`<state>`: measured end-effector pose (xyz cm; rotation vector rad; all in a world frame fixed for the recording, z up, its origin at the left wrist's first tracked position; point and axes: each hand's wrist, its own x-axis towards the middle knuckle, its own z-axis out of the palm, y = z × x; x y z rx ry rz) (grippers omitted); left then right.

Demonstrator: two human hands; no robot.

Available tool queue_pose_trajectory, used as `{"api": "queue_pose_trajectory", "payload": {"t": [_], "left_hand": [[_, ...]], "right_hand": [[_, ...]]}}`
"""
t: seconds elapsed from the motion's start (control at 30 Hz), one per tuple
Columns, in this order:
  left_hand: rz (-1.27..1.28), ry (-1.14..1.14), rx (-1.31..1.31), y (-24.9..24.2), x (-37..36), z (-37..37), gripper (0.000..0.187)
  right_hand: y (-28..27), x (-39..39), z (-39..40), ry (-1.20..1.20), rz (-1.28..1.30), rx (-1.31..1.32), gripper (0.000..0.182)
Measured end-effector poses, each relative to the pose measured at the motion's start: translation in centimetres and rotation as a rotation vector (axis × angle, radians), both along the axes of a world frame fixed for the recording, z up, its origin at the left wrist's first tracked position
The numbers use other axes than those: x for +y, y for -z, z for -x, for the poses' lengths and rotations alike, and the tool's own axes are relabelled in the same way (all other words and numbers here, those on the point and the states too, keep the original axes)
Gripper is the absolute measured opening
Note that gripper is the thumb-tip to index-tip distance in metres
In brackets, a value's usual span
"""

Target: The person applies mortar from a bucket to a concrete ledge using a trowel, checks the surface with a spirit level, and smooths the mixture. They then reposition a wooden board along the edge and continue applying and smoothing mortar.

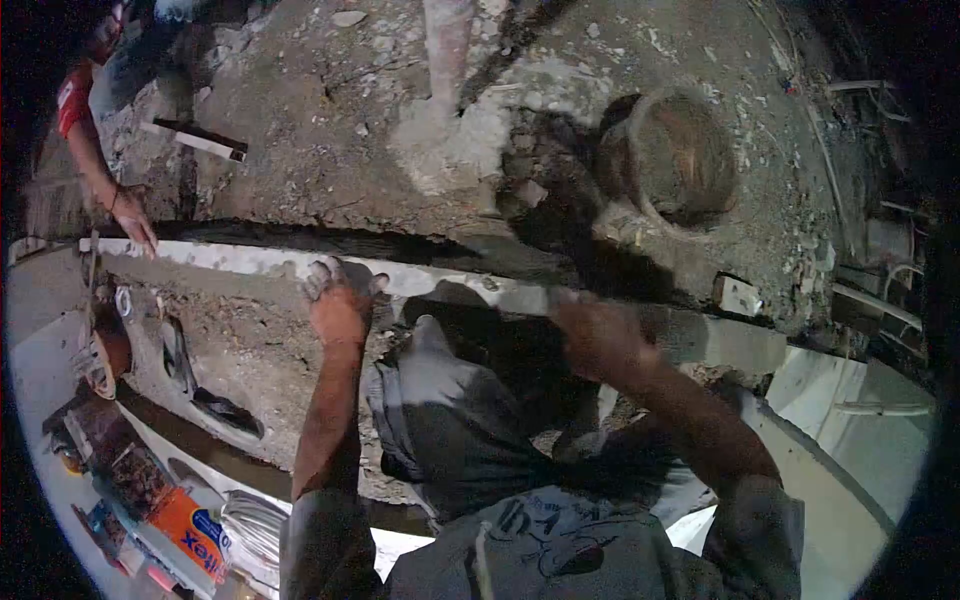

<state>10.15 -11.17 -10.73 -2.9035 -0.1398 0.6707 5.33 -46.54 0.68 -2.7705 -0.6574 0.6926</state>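
Note:
A long pale strip [450,285], like a narrow slab or board, runs across in front of me. My left hand [340,300] rests on it, with dusty fingers spread over its top and the thumb apart. Farther right, my right hand [600,335] is closed in a fist-like shape at the strip and blurred by motion. Whatever it may hold is hidden. Another person's hand [133,215] reaches down to the strip's left end, fingers pointing at it.
A round bucket-like container [685,160] stands on the rubble-strewn ground beyond the strip. A short channel-shaped piece [200,140] lies at upper left. An orange-printed package [185,535] and a coil of pale cable [250,535] are at lower left. A small white block [738,296] sits right.

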Motion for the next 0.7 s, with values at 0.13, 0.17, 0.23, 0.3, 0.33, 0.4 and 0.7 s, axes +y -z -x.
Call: {"api": "queue_pose_trajectory", "payload": {"t": [0.13,0.17,0.23,0.3,0.33,0.4,0.7], "left_hand": [[-0.030,0.077,-0.364,1.3,0.1,0.4,0.090],[0.006,0.074,-0.386,1.2,0.0,0.6,0.091],[0.021,0.070,-0.336,0.9,0.0,0.5,0.091],[0.049,0.061,-0.285,-0.1,-0.4,0.1,0.092],[-0.002,0.000,-0.067,-1.1,-0.6,-0.4,0.092],[-0.035,-0.007,-0.045,-1.6,-1.2,-0.3,0.093],[0.014,-0.039,-0.064,-1.9,-1.2,-0.3,0.096]], "right_hand": [[4.0,8.2,-3.3,0.020,-0.123,0.263,0.031],[4.2,9.6,-3.8,0.026,-0.124,0.261,0.031],[4.5,11.0,-3.9,0.043,-0.039,0.218,0.031],[5.1,8.7,-3.0,0.095,-0.067,0.228,0.031],[5.4,7.0,-2.4,0.134,-0.106,0.232,0.030],[5.3,2.7,0.6,0.155,0.092,0.048,0.032],[-4.0,-13.9,7.1,0.204,0.529,0.468,0.044]]}}
